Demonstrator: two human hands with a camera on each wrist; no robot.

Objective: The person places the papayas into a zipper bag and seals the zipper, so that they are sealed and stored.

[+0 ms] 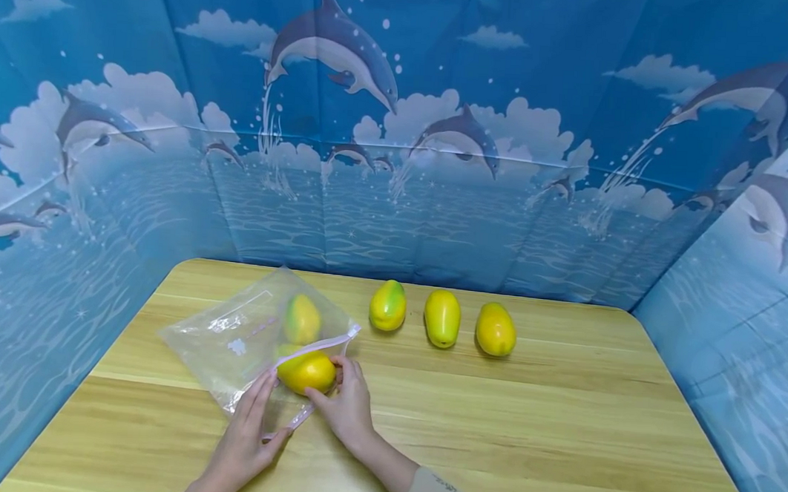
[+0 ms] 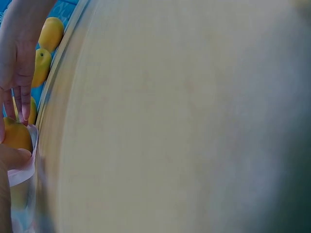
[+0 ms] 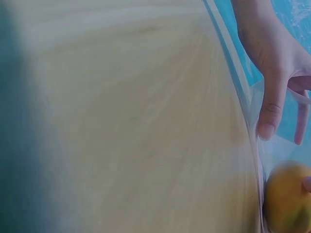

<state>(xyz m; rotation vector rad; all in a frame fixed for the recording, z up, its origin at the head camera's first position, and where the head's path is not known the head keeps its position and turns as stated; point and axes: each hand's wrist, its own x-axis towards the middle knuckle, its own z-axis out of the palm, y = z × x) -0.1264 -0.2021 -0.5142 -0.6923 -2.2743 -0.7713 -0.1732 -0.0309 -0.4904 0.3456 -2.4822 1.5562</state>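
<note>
A clear zip bag (image 1: pixel 211 340) with a pale pink zip edge lies on the left of the table, its mouth spread towards the hands. Inside the bag, a yellow-green mango (image 1: pixel 304 319) shows through the plastic. My right hand (image 1: pixel 348 408) grips a second yellow mango (image 1: pixel 308 373) at the bag's mouth, thumb on the near side and fingers on the far side. My left hand (image 1: pixel 244 433) is at the mouth too, its straight fingers along the upper zip edge and its thumb by the lower edge. The right wrist view shows that thumb (image 3: pixel 272 109) extended.
Three more mangoes stand in a row behind and to the right of the bag: a greenish one (image 1: pixel 387 306), a longer one (image 1: pixel 442 319) and a rounder one (image 1: pixel 496 330). A blue dolphin-print curtain (image 1: pixel 435 226) surrounds the wooden table (image 1: pixel 525 431) at back and sides.
</note>
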